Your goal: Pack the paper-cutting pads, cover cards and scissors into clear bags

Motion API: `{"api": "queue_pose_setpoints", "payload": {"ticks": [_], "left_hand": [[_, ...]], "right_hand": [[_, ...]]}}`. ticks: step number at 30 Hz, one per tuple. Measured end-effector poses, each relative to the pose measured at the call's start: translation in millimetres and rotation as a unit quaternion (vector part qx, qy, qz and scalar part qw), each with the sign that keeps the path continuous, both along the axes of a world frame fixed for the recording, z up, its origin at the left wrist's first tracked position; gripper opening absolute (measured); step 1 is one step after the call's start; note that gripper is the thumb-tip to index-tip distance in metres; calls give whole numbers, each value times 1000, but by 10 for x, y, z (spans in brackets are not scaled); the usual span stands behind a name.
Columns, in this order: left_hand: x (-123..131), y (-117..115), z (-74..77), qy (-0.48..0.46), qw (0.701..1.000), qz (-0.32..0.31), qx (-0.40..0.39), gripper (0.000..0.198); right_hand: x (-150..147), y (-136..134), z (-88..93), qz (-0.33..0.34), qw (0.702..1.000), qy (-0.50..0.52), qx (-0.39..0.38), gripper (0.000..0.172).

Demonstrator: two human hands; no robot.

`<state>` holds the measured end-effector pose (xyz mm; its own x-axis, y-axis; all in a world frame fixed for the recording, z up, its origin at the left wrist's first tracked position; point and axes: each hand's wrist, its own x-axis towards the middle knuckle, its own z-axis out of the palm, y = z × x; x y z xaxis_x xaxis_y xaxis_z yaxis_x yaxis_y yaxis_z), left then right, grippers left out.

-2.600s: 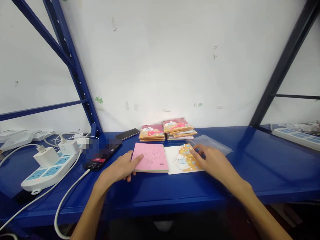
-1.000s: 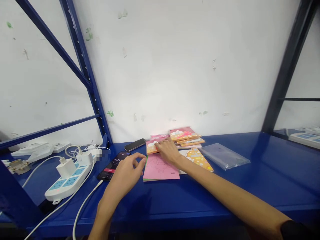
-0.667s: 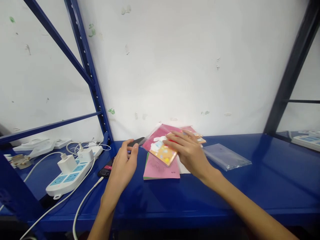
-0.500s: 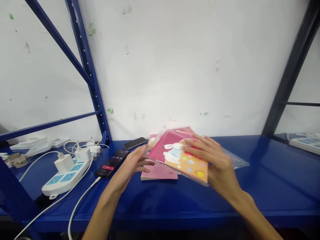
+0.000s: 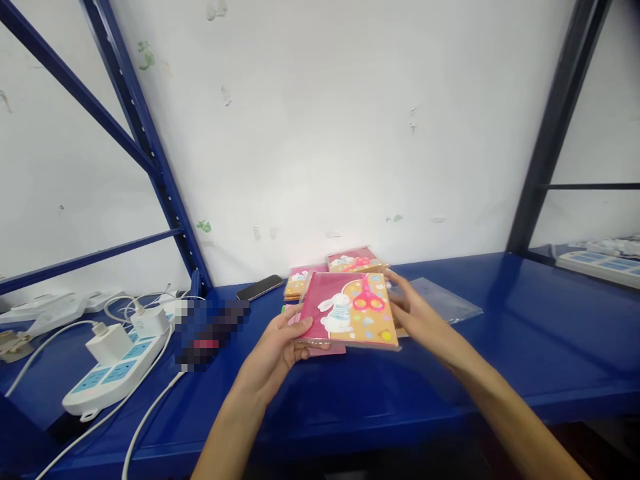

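"Rabbit packet (image 5: 349,310) up off the surface?"
"Yes, held over the pink booklet (image 5: 327,351), level now, no longer tipped as it was moments ago."
"Grip?"
"Left hand (image 5: 270,353) cupped under the near edge, thumb on top; right hand (image 5: 417,313) pinching the far side, fingers slightly spread."
"Anything left lying?"
"Other sleeved packets (image 5: 356,260) near the wall, clear plastic bag (image 5: 440,300) beside them, all on the blue surface (image 5: 500,373)."
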<state>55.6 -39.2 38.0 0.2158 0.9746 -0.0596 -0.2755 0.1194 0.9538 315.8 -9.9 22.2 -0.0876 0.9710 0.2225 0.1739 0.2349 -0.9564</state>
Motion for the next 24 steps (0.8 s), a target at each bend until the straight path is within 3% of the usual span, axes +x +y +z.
{"api": "queue_pose_setpoints", "payload": {"ticks": [2, 5, 14, 19, 24], "left_hand": [[4, -32, 32, 15, 1000, 10, 15, 59], [32, -69, 53, 33, 999, 30, 25, 59], [161, -85, 16, 135, 990, 14, 33, 60], [143, -100, 40, 152, 983, 79, 61, 55], [106, -89, 66, 223, 963, 97, 114, 26]], "right_hand": [[-16, -24, 45, 60, 987, 102, -109, 61], [-51, -80, 93, 119, 962, 171, -175, 59], [-105, -95, 122, 53, 964, 199, -167, 44], [-55, -115, 171, 54, 950, 251, -176, 50], [-61, -174, 191, 61, 943, 276, -176, 52]]}}
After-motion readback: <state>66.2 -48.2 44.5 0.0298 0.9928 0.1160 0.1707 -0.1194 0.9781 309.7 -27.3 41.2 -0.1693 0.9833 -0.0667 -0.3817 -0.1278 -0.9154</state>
